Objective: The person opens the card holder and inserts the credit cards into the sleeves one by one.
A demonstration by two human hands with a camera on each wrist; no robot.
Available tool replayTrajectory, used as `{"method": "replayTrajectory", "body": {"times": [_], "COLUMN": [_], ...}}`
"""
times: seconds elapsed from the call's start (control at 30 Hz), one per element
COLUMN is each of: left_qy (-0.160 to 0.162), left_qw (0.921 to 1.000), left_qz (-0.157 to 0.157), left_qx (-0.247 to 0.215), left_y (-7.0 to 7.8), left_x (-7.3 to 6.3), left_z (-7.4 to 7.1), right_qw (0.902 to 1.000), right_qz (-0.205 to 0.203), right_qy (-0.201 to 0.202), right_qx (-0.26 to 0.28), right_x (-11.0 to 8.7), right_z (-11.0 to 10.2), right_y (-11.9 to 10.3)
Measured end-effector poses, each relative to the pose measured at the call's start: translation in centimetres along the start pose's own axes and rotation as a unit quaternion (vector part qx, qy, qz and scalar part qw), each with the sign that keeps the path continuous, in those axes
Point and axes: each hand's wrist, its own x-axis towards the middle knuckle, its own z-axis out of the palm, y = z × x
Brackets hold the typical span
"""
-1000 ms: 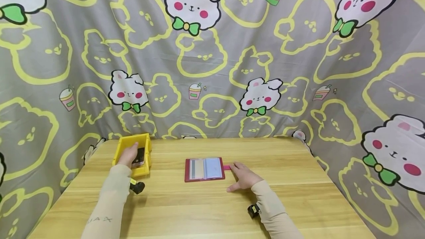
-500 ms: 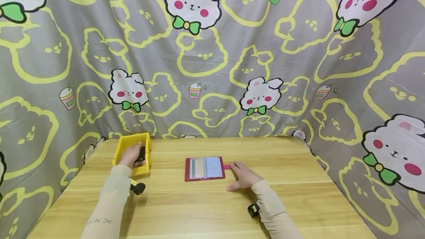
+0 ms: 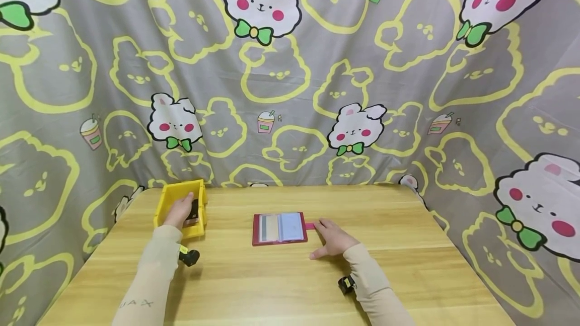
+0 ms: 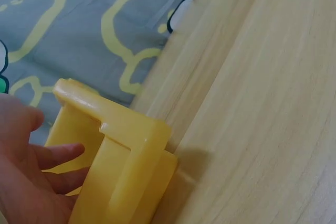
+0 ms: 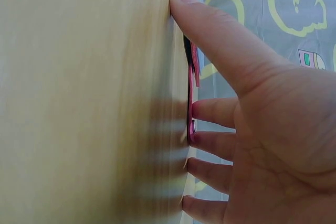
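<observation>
In the head view, we see the left hand (image 3: 179, 210) inside the yellow bin (image 3: 168, 198) at the far left of the bench (image 3: 244, 275), over a dark card-like thing (image 3: 195, 209) that it partly covers. A second ago more of that dark thing showed; the hand has since slid slightly over it, then paused. Near the middle of the bench lies the open red card holder (image 3: 280, 228), unmoved, and the right hand (image 3: 336, 240) stays at its pink strap (image 3: 310, 226). We judge from this that the work is now among the bin's contents, while the holder is kept where it lies.

In the left wrist view, we see loose, fairly straight fingers reaching into the bin, thumb apart from them. We make out no grip, though the lower fingertips are hidden behind the wall.

In the right wrist view, we find the fingers spread, two meeting the strap and the thumb tip touching the bench: pressing lightly, we think, rather than clasping.
</observation>
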Motion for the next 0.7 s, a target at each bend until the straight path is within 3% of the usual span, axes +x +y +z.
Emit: {"method": "replayTrajectory", "body": {"times": [0.27, 0.5, 0.7], "left_qy": [0.038, 0.075, 0.127], "left_qw": [0.9988, 0.9945, 0.9864], "left_qz": [0.028, 0.030, 0.044], "left_qx": [-0.008, -0.066, -0.095], "left_y": [0.01, -0.66, -0.70], "left_x": [0.07, 0.18, 0.21], "left_z": [-0.16, 0.14, 0.55], "right_qw": [1.0000, 1.0000, 1.0000], "right_qz": [0.000, -0.002, 0.000], "right_qy": [0.002, 0.000, 0.002], "right_qx": [-0.003, -0.003, -0.002], "right_x": [0.14, 0.02, -0.01], "right_z": [-0.26, -0.28, -0.21], "right_y": [0.01, 0.02, -0.03]}}
